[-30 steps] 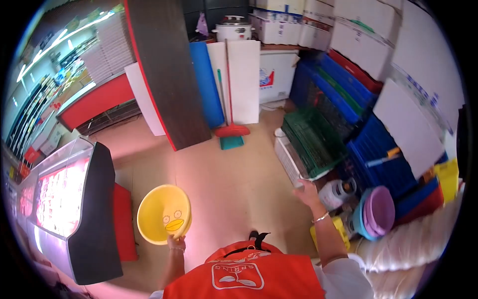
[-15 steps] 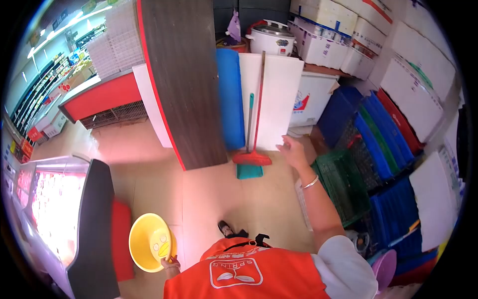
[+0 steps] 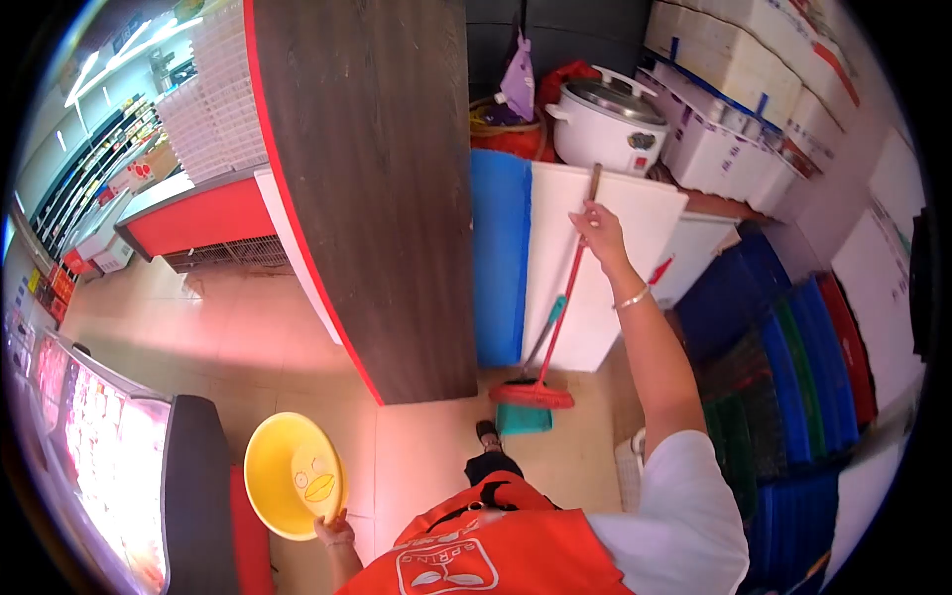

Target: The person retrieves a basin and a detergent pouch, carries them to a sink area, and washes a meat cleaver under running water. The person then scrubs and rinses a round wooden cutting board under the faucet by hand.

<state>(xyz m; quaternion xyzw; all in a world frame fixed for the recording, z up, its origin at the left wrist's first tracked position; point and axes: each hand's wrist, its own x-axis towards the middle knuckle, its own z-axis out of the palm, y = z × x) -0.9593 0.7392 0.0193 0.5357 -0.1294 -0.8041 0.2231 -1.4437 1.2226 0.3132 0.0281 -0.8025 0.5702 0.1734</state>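
Observation:
A yellow plastic basin (image 3: 283,476) with a duck-like face printed inside hangs low at the left. My left hand (image 3: 335,529) grips its rim, fingers closed. Ahead, my right hand (image 3: 601,236) is raised to the upper part of the red broom (image 3: 563,317), its fingers curled around the handle. The broom's red head (image 3: 533,395) rests by the floor. Beside it stands a long-handled teal dustpan (image 3: 524,418), partly behind the broom head. Both lean toward a white panel (image 3: 635,213) and a blue panel (image 3: 499,258).
A dark wooden partition (image 3: 367,198) with red edging stands ahead. A white rice cooker (image 3: 610,124) sits above the panels. Foam boxes (image 3: 724,129) are stacked at upper right, blue crates (image 3: 798,347) on the right. A lit display case (image 3: 109,466) is at lower left.
I have stepped closer to the partition and panels. My right hand has moved up and forward onto the broom handle. The basin stays in my left hand.

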